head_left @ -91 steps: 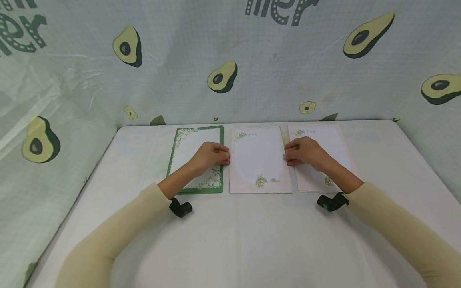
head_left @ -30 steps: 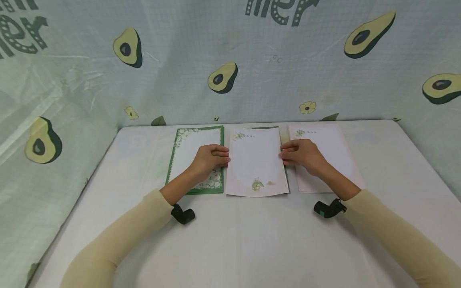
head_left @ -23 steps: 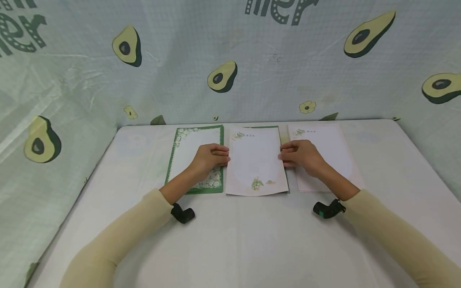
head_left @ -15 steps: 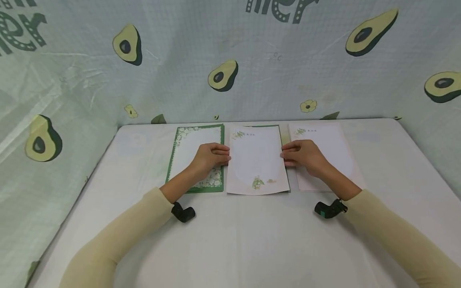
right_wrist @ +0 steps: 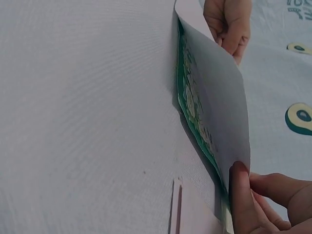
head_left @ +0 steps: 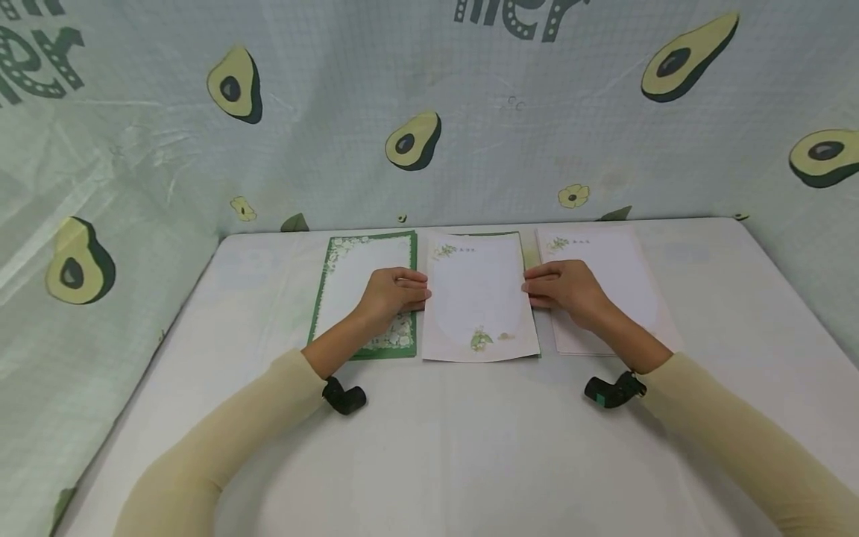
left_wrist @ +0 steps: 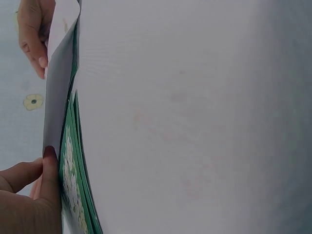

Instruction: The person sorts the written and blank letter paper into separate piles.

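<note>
In the head view both hands pinch a pale pink sheet of paper [head_left: 478, 291] with small leaf prints. My left hand [head_left: 388, 297] grips its left edge, above a stack of green-bordered paper [head_left: 362, 257]. The right edge lies between thumb and fingers of my right hand [head_left: 569, 289], which overlaps another stack of pink paper [head_left: 600, 261]. Seen from the right wrist, the pink sheet [right_wrist: 224, 97] is lifted and bowed over a green-bordered sheet [right_wrist: 197, 119] with a floral print. The thumb and finger pinch also shows in the left wrist view, on the sheet [left_wrist: 56, 102].
A white-covered table [head_left: 436, 447] bears the three paper stacks side by side near its far edge. Behind it hangs a pale curtain [head_left: 322, 142] with avocado prints. A small black device [head_left: 344, 397] is on the left wrist, and a similar black device [head_left: 612, 391] on the right.
Since three seconds ago, the middle pink sheet has lifted and shifted slightly left, uncovering a green edge beneath. Both hands moved with it. Over the last second they stay almost still.
</note>
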A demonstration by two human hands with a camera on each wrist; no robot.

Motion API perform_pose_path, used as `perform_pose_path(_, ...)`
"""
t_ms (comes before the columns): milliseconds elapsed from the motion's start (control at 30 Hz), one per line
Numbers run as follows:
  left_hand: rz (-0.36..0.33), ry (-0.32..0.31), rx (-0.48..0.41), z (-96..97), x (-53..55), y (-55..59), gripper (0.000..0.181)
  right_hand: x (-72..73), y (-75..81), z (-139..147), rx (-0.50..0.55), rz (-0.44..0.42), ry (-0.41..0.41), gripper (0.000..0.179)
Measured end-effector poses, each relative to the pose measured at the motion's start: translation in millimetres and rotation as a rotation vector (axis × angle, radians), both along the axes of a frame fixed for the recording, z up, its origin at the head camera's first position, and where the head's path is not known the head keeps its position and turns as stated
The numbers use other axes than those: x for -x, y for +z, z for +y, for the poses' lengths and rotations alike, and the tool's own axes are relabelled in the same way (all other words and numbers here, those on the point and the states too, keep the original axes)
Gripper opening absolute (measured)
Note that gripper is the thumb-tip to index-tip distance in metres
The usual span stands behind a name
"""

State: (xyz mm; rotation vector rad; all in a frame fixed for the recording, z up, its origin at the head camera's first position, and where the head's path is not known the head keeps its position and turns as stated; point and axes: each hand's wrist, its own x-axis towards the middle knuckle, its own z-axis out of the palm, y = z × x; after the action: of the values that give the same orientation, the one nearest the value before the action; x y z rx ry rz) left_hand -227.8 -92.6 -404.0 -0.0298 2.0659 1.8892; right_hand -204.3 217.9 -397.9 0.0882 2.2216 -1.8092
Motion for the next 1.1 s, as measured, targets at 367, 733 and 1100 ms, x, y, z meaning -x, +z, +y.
perform_pose_path(367,0.013,0.065,-0.026,3.0,-3.0,3.4,0.029,-1.2,-0.5,-2,-0.02,0.06,-0.073,0.037)
perform_pose_path(733,0.059,0.13,-0.074,6.9,-1.2,1.7,0.028,-1.3,7.2,4,0.008,0.098,-0.098,0.037)
perform_pose_path(1100,0.086,0.135,-0.155,12.2,-2.7,4.3,0.028,-4.1,12.7,5,0.018,0.129,-0.126,0.039)
